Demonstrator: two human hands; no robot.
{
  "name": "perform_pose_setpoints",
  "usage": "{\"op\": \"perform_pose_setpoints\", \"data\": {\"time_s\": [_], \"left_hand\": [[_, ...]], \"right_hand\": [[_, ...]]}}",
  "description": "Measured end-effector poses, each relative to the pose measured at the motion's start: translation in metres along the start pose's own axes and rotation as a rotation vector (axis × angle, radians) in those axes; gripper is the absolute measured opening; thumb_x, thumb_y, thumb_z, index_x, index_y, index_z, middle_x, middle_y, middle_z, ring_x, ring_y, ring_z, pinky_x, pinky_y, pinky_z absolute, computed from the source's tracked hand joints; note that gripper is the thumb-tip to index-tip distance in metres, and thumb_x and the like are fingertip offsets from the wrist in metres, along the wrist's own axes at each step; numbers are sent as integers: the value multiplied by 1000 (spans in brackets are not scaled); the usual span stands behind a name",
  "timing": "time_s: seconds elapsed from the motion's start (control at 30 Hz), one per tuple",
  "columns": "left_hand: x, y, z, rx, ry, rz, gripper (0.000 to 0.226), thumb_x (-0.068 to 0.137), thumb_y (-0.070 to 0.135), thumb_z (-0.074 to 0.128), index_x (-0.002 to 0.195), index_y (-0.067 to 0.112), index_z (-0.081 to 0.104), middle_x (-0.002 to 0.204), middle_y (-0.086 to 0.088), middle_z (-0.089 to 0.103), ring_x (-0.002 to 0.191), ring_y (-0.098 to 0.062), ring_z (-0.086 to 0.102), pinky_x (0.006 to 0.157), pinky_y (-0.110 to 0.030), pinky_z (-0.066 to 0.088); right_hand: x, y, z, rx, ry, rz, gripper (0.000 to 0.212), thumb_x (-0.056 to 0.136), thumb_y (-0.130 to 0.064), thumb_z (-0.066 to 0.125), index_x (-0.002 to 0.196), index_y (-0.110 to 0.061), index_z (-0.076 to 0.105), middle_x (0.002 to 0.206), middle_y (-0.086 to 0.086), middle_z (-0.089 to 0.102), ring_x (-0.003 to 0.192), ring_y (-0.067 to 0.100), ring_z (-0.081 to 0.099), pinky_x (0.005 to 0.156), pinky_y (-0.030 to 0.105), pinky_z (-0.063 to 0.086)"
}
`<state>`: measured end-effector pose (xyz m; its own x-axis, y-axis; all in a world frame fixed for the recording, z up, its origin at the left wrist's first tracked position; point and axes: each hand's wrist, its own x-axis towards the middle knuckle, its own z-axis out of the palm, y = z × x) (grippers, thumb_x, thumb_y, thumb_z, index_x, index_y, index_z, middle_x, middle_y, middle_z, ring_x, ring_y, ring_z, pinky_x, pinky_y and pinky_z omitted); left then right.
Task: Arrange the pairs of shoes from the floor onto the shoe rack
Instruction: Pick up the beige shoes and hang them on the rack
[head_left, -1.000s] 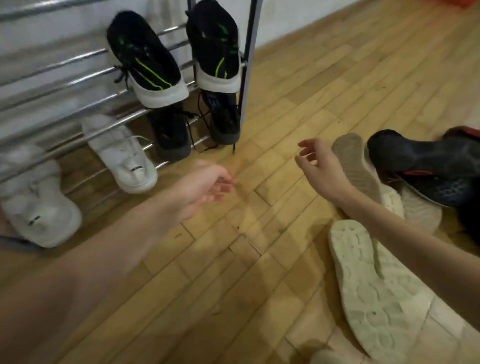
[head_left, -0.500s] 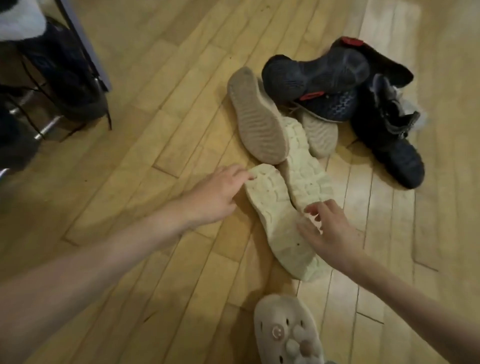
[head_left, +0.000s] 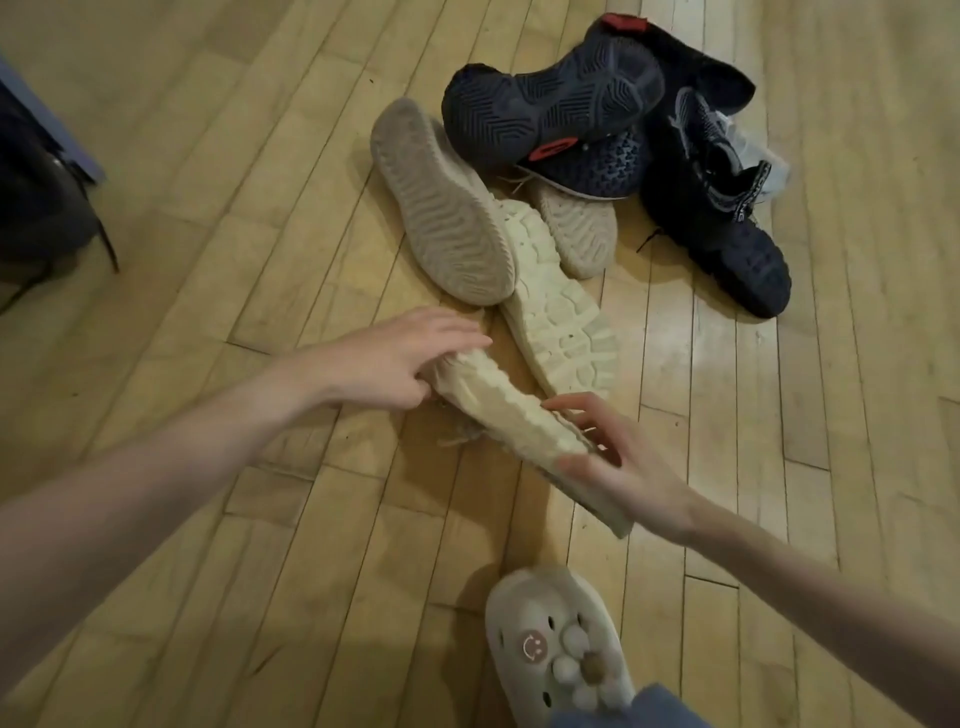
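Observation:
A cream sneaker (head_left: 511, 415) lies tipped on its side on the wooden floor, sole toward me. My left hand (head_left: 400, 364) grips its far end with thumb under and fingers over. My right hand (head_left: 618, 467) holds its near end, fingers curled on the sole edge. Its cream mate (head_left: 558, 312) lies sole-up just behind. A beige pair, one shoe (head_left: 441, 208) sole-up and the other (head_left: 576, 228) partly covered, lies further back. A dark navy pair, one (head_left: 550, 109) sole-up and one (head_left: 727, 228) upright, sits at the far right.
The shoe rack's dark post and a black shoe (head_left: 36, 208) show at the left edge. My foot in a grey clog (head_left: 561, 649) with charms stands at the bottom centre. Wooden floor (head_left: 208, 130) stretches between the pile and the rack.
The view swung from the rack down to the shoe pile. Both hands reached the near cream sneaker, took hold of its ends and tipped it onto its side.

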<state>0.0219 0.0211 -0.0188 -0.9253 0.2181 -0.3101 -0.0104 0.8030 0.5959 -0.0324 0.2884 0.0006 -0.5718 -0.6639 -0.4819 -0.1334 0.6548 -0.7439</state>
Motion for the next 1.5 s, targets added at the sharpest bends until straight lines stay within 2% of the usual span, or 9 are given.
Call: {"op": "perform_pose_setpoints", "data": {"time_s": [0.17,0.3,0.4,0.47,0.63,0.8,1.03,1.23,1.5], "left_hand": [[-40,-10,-18,-448,25,-137,40,81,15,71,116,29,60,113,12,62,99,4,58,86,-16,50],[-79,-30,-14,-648,117,-266,51,61,62,74,103,36,66,102,11,69,93,0,64,72,-20,53],[-99,-43,5,-910,260,-346,69,32,75,76,91,40,75,93,8,75,84,-3,69,66,-17,53],[-109,-46,20,-1051,338,-422,71,29,69,82,90,34,77,91,1,76,80,-8,71,60,-17,54],[-123,-46,46,-1139,525,-650,23,75,19,71,98,15,68,76,7,76,74,-8,69,59,-19,50],[-127,-39,53,-1156,594,-688,14,88,5,60,84,18,66,65,9,73,58,-1,68,51,-14,52],[-121,-35,48,-1228,672,-684,9,87,10,62,93,12,67,71,5,75,65,-4,70,58,-22,55],[-129,-41,47,-1307,798,-707,16,87,13,63,101,8,68,89,-3,76,83,-15,71,70,-32,54],[-163,-63,44,-1219,1046,-768,11,88,15,63,97,15,70,83,3,75,76,-11,71,59,-24,56]], "right_hand": [[15,-14,-13,794,-307,311,75,67,-71,61,113,-13,67,106,16,65,88,26,62,72,31,53],[35,-27,-4,1113,-7,310,62,91,-59,37,115,-7,62,105,18,69,98,32,62,84,39,50],[49,-34,-1,904,380,219,41,98,-34,41,112,-2,63,105,22,69,96,32,65,87,37,52],[58,-26,1,429,650,231,28,95,-21,50,116,-8,61,115,14,64,102,25,63,87,31,52],[74,4,12,-269,616,227,76,80,-46,65,143,-24,30,148,11,21,139,30,20,115,46,21],[90,11,3,-261,499,168,107,66,-48,80,147,-30,13,147,14,20,137,35,25,113,49,29],[65,6,29,226,641,42,86,70,-58,69,141,-51,20,132,-1,41,115,19,51,86,46,56],[30,9,58,279,634,-236,74,80,-56,61,145,-38,31,140,1,41,127,25,46,94,54,50],[26,-65,15,353,43,-172,55,75,-55,62,113,-15,67,101,5,73,88,24,70,66,27,53]]}}
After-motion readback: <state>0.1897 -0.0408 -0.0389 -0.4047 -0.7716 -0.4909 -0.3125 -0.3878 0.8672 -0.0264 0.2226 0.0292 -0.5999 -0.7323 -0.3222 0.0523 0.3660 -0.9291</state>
